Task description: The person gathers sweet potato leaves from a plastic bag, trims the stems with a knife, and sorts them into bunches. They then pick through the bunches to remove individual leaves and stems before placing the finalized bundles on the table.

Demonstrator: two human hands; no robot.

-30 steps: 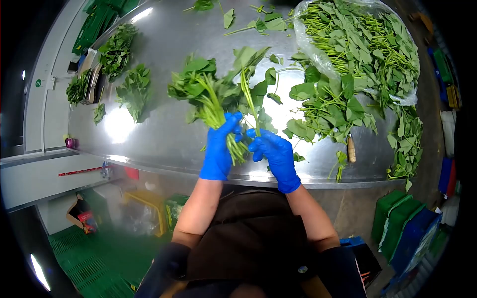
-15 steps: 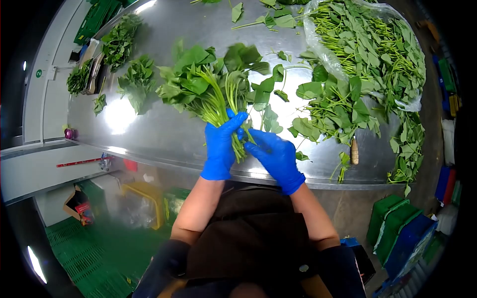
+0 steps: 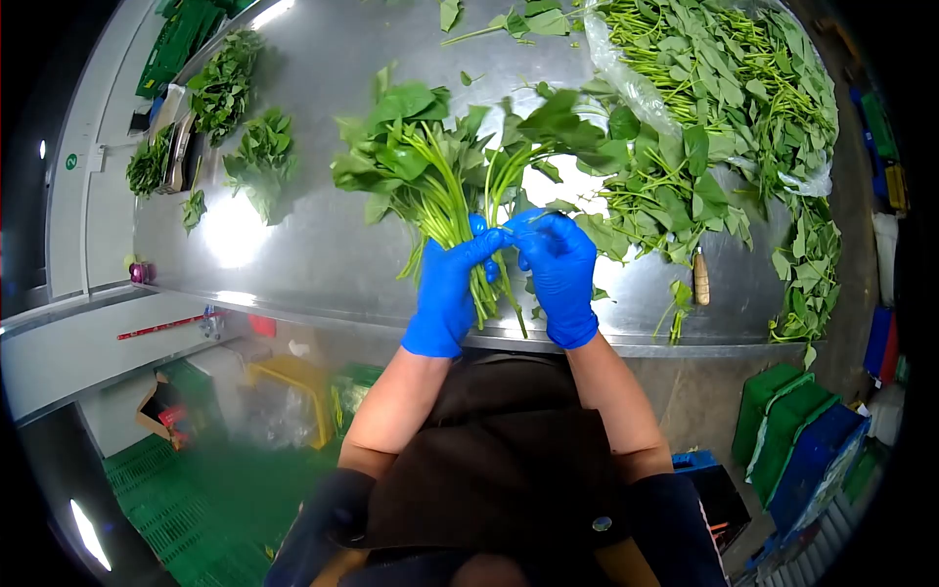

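Note:
A bunch of leafy green stems [image 3: 445,186] is wrapped in my blue-gloved left hand [image 3: 448,289], leaves pointing away from me and cut ends hanging below the fist. A few stems in it lean off to the right. Beside the bunch, my blue-gloved right hand [image 3: 559,274] has its fingers pinched together close to my left thumb. A thin bit of green shows at those fingertips, but what they grip is too small to make out. Right of my hands, on the metal table [image 3: 342,264], lies a loose pile of leafy stems [image 3: 665,201].
A wooden-handled tool [image 3: 700,279] lies near the table's front edge. An open plastic bag [image 3: 631,83] of greens fills the back right. Small bunches [image 3: 262,161] lie at the left, near a box [image 3: 179,157]. Green and blue crates [image 3: 782,421] stand on the floor at right.
Several stems at the bunch's right side now lean farther right. My right hand has risen from the lower stems to beside my left thumb, its fingers drawn together. My left hand keeps its grip.

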